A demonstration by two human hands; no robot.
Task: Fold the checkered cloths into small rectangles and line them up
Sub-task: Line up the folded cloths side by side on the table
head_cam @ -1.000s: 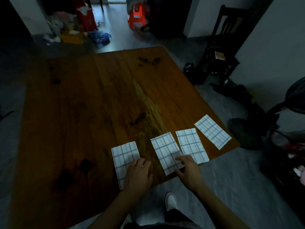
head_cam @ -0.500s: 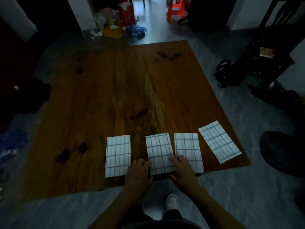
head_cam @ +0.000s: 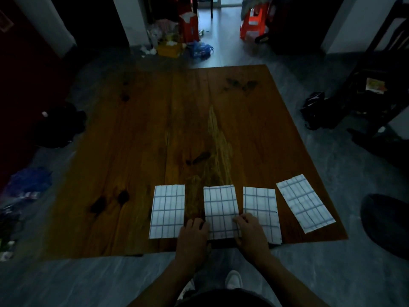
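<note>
- The person's left hand (head_cam: 193,237) is resting at the near left corner of the second cloth (head_cam: 220,210). Its fingers are lying on that corner, but the room is too dark for me to tell whether they are pinching it or only touching it.
- The right hand (head_cam: 251,233) is sitting at the near right corner of the same cloth. Its fingertips are lying across the thin gap to the third cloth (head_cam: 261,212), and again I cannot tell if they are gripping.
- The two hands are apart, with the second cloth between them.
- All four folded cloths are lying in a row along the near edge of the wooden table (head_cam: 155,129).
- The first cloth (head_cam: 168,211) is sitting off to the left with a wide strip of bare wood before the second one. The left hand is the nearer one to it.
- The first three cloths are pointing their long sides straight away from the person.
- The fourth cloth (head_cam: 305,206) is lying tilted, with its far end leaning left. It is out to the right, so the right hand is nearer.
- I think straightening that tilted one and closing the wide gap are what is left to do.
</note>
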